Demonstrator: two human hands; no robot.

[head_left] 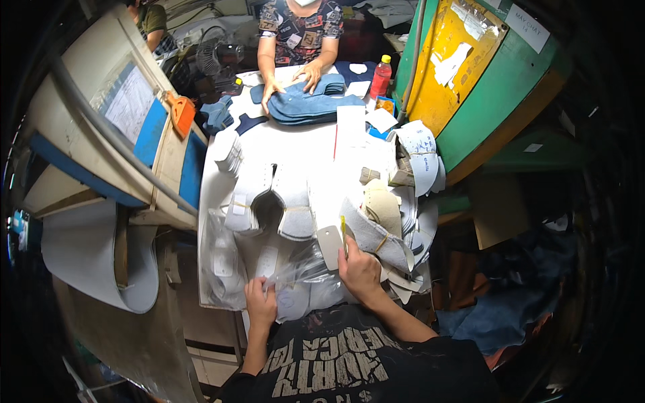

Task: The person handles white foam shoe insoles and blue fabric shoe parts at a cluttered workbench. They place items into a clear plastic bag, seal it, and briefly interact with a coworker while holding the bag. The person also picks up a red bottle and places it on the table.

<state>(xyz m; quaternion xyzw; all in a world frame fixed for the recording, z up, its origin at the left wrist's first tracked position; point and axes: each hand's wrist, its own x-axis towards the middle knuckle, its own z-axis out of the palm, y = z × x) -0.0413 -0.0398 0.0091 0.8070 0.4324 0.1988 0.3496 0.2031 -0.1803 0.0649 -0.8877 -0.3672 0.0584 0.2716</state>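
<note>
The right hand's [360, 270] fingers curl closed around a slim yellow stick [343, 225], near the white table's [295, 149] near right corner. The left hand's [261, 303] bent fingers seem to pinch a crinkled clear plastic bag [309, 270] along the near edge. Beyond stand curved, matte grey stacks [295, 223]; layered blue pieces [306, 107] lie toward the far edge.

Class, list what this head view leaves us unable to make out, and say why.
All in the head view:
- Lower end of the yellow pen-like tool: hidden by the right hand.
- What lies under the clear plastic: blurred by its folds and glare.
- Most of the co-worker's head: cut off by the upper edge.
- Tabletop surface detail: washed out by bright light.
</note>
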